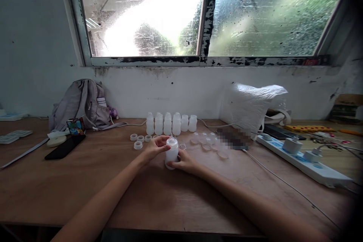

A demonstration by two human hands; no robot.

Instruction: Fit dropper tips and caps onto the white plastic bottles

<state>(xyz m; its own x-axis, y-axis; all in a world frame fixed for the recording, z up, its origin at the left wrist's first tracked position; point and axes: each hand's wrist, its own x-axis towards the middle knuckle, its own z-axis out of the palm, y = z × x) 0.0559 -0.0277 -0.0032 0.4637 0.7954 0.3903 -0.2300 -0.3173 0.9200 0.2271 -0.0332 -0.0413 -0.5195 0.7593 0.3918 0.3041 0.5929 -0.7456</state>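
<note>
A small white plastic bottle (171,154) stands on the wooden table (85,185) in front of me. My right hand (185,164) grips its lower body from the right. My left hand (155,147) has its fingers curled at the bottle's top, on the cap ring and teat. Behind stands a row of several similar white bottles (171,123). Several loose screw rings (138,140) lie left of the hands, and several clear caps (208,143) lie to the right.
A grey backpack (81,103), a small colourful box (76,125) and a black phone (65,147) sit at the left. A white plastic bag (251,105) and a power strip (303,159) with chargers and cables lie at the right. A window is above the wall.
</note>
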